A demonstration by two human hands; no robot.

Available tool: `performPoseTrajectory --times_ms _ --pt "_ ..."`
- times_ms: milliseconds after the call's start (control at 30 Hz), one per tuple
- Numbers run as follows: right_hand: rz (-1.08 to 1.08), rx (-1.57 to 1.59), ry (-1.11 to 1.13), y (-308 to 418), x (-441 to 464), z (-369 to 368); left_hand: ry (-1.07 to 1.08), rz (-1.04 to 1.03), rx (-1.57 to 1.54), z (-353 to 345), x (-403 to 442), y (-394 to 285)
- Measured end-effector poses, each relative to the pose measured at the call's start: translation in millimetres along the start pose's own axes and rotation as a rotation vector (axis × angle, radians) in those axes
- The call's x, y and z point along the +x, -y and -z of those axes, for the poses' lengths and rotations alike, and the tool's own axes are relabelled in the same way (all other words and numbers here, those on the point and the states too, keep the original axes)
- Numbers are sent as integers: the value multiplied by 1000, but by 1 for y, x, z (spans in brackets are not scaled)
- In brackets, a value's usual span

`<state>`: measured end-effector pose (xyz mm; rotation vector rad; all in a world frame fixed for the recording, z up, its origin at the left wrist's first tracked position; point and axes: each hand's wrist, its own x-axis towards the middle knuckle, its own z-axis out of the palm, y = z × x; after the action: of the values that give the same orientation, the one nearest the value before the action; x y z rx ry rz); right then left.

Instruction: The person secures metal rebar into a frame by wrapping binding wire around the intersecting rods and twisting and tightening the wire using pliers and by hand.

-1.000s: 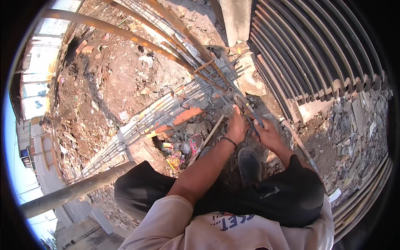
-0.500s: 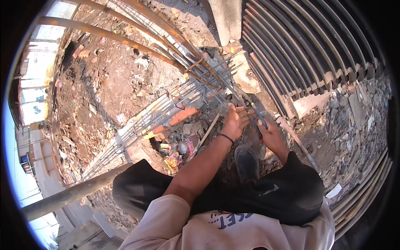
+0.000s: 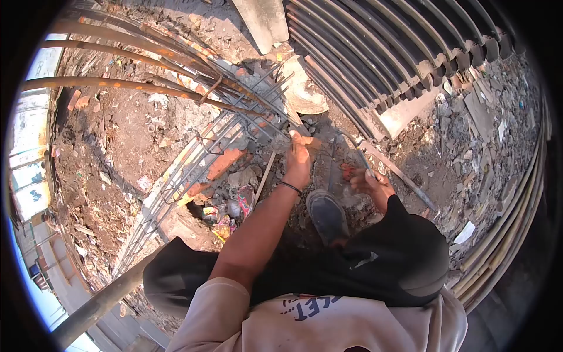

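Note:
My left hand (image 3: 299,159), with a dark band at the wrist, is closed at the lower right end of the rebar cage (image 3: 214,138). Its thumb points up toward the bar ends; what lies between its fingers is too small to tell. To the right, my right hand (image 3: 375,185) is closed around a long-handled hand tool (image 3: 365,161) with blue on its handle, partly hidden by the fingers. Both hands are apart, above my dark shoe (image 3: 327,216). Rusty bars (image 3: 141,57) run from the cage to the upper left.
Stacked dark ribbed pieces (image 3: 387,53) fill the upper right. A concrete post (image 3: 264,23) stands at the top. Rubble (image 3: 475,170) and long poles (image 3: 504,234) lie right, a wooden stick (image 3: 404,176) nearer. A pipe (image 3: 102,302) crosses the lower left.
The view has shifted, so the scene sits further left and the stack higher. My right hand has moved away from my left, taking the tool out from between them.

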<state>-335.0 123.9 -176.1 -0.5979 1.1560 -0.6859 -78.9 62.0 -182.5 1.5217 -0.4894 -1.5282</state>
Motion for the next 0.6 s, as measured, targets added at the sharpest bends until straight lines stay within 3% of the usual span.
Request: performPoseTrajectory --times_ms 267,333,367,433,500,600 --pt "-85 321 222 67 -18 -21 -41 1 135 -5 -6 0" --pt "-73 347 201 72 -14 -33 31 92 412 -13 -21 -18" --pt "-62 375 177 76 -11 -38 20 84 408 -17 -25 -26" --pt "-50 296 172 70 3 -37 123 254 517 -18 -31 -38" --pt "-39 216 153 67 9 -29 222 243 468 3 -10 -23" --pt "-112 60 58 59 14 -12 221 -18 941 27 0 -23"
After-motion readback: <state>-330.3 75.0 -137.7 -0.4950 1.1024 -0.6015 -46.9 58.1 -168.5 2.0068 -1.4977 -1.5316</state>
